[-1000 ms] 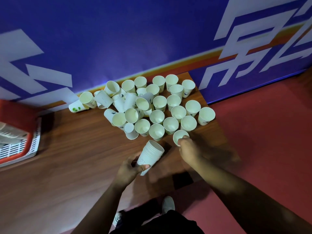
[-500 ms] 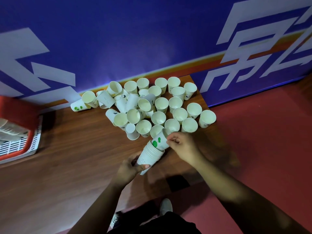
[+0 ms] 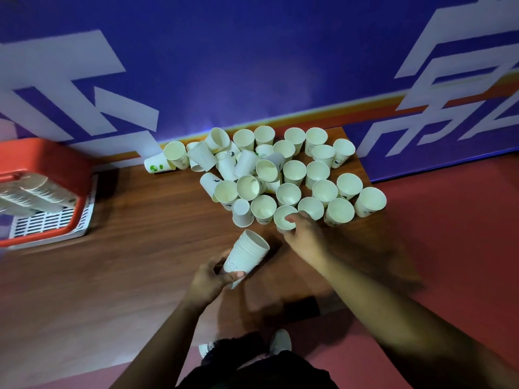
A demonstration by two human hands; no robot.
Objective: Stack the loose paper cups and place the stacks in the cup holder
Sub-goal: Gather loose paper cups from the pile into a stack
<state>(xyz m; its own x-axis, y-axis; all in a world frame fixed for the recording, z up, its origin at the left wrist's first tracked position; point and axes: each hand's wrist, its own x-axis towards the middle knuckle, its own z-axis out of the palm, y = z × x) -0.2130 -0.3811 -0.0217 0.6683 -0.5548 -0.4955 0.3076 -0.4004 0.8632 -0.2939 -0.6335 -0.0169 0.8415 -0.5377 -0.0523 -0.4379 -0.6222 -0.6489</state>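
Two hands working, loose cups (image 3: pixel 292 172) massed at the wall.
Cup holder (image 3: pixel 45 157) far left; my left hand (image 3: pixel 209 279) grips the tilted stack (image 3: pixel 248 255); my right hand (image 3: pixel 306 238) pinches the nearest upright cup (image 3: pixel 282 220) by its rim.

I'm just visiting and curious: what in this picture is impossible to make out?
All from the head view:
- Red cup holder: cut off by the left edge, so its full extent is unknown.
- Stored stacks inside it: too blurred to count.
- Held stack in the left hand: rims too fine to count.
- Paper cup: its near side is covered by the right hand pinching it.
- Loose cups: printed pictures too small to read.
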